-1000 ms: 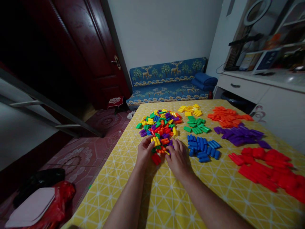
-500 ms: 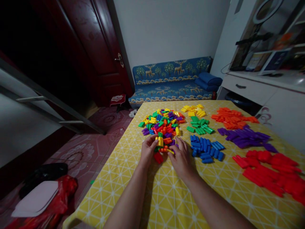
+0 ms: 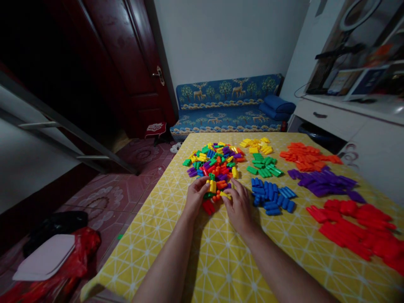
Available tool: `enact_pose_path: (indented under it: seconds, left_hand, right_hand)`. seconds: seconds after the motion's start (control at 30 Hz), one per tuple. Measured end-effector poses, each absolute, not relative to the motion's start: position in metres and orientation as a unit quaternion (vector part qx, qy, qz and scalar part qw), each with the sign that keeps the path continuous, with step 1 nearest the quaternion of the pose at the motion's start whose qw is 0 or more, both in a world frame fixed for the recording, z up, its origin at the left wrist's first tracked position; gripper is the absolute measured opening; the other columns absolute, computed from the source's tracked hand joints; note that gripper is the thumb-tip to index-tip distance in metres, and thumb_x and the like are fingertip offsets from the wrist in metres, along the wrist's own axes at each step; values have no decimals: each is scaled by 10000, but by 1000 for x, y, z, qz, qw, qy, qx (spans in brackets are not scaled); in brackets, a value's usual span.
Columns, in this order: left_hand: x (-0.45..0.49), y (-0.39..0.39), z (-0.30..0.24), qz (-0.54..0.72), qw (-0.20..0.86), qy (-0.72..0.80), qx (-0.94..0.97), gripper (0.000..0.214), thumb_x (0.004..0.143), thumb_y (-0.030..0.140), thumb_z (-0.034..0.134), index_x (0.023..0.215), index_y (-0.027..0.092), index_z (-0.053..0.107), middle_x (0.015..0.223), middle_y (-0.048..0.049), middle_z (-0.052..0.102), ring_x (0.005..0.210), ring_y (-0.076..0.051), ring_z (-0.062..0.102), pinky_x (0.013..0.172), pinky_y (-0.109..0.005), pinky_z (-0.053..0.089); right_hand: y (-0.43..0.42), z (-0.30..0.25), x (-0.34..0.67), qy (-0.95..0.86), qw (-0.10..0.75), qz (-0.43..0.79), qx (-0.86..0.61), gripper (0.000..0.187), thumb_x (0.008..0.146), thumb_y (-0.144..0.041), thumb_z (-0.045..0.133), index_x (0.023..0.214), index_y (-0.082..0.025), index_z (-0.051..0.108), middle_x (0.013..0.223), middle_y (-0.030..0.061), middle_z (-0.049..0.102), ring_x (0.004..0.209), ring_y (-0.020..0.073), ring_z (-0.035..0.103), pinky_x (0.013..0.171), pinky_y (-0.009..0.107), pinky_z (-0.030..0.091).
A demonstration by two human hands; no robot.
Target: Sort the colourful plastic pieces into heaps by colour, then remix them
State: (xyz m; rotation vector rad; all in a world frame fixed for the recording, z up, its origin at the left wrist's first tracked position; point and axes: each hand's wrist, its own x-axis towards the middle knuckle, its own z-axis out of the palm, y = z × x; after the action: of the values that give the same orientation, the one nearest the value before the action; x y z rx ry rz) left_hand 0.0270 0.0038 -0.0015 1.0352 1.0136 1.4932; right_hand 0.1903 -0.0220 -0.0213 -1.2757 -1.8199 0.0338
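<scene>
My left hand (image 3: 196, 195) is at the near edge of a mixed heap of plastic building blocks (image 3: 217, 162), its thumb and fingers closed on a yellow block (image 3: 213, 186). Just right of it, my right hand (image 3: 239, 207) pinches a second yellow block (image 3: 224, 195) between thumb and forefinger. Small orange pieces lie between the hands. A red block (image 3: 208, 207) rests on the cloth below my left fingertips. The fingertips partly cover the pieces nearest to them.
Right of the heap lie single-colour piles: yellow (image 3: 257, 145), green (image 3: 265, 166), blue (image 3: 272, 196), orange (image 3: 307, 155), purple (image 3: 325, 181) and red (image 3: 356, 229). A yellow patterned cloth (image 3: 233, 265) covers the table. Behind stands a blue sofa (image 3: 221, 109); a white cabinet (image 3: 331, 120) is at right.
The yellow block in my right hand has moved up and slightly left, with the right fingers shifting a little. My left hand stays nearly still on its yellow block.
</scene>
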Motion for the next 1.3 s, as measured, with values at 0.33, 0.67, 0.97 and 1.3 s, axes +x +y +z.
enact_pose_path:
  seconds: [0.33,0.67,0.97,1.3]
  left_hand:
    - [27,3,-2,624,540,407,391,443,613,390,844,971,161,719,886,-58,718,760,-169,654,748,-304,506]
    - [26,6,-6,621,529,403,414,412,678,378,799,1016,159,713,901,-65,721,771,-173,659,729,-288,511]
    - [26,7,-6,616,538,399,414,435,694,388,785,1054,158,705,925,-66,715,765,-165,653,723,-283,513]
    - [24,0,-11,629,552,392,383,422,715,380,780,1070,169,693,928,-75,719,778,-175,671,743,-302,534]
  right_hand:
    - [-18,-24,190,-729,467,25,-500,125,910,-279,541,936,-180,612,1364,172,501,1287,294,449,1045,511,393]
    - [-17,-26,189,-728,467,51,-500,126,897,-269,535,938,-188,622,1345,160,531,1271,284,473,1045,501,399]
    - [-17,-24,188,-732,461,45,-500,85,875,-237,558,911,-186,615,1328,153,548,1239,286,494,1028,486,402]
    - [-17,-17,185,-736,452,43,-503,45,860,-213,571,878,-188,603,1310,150,560,1213,292,502,1027,488,394]
